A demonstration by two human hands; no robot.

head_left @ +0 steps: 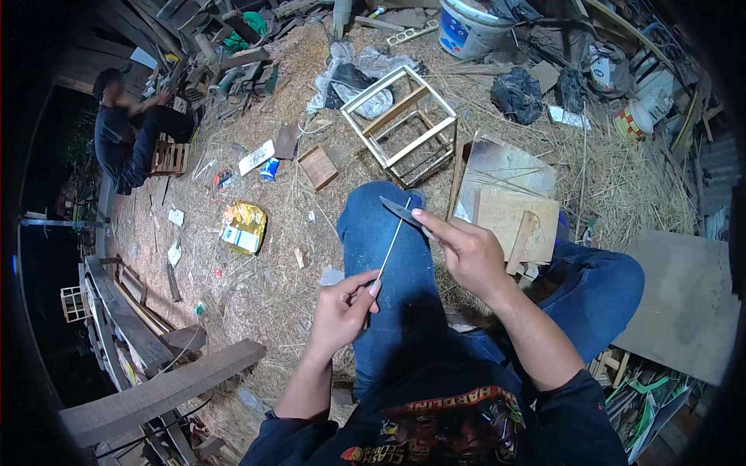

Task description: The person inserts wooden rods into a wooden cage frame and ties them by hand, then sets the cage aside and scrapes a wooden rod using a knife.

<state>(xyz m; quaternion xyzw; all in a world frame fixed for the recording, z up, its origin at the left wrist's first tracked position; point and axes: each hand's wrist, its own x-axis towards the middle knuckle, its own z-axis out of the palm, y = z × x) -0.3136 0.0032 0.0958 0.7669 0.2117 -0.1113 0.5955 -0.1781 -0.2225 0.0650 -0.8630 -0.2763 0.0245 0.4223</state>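
Observation:
A thin pale stick (392,246) slants upward over the jeans-covered knee. Its lower end is pinched in my left hand (346,311), between thumb and fingertips. My right hand (471,252) grips a knife (399,209), whose grey blade lies across the upper part of the stick and points left. The knife's handle is hidden in the fingers. Beyond the knee, an open wooden frame (414,103) stands tilted on the ground. Right of my right hand are a light wooden board (497,220) and a small wood block (521,241).
Another person (128,128) sits at the upper left. A small wooden box (317,168), a yellow packet (244,227) and a blue can (270,168) lie on the straw-covered ground. A thick beam (167,392) crosses the lower left. A white bucket (464,31) stands at the top.

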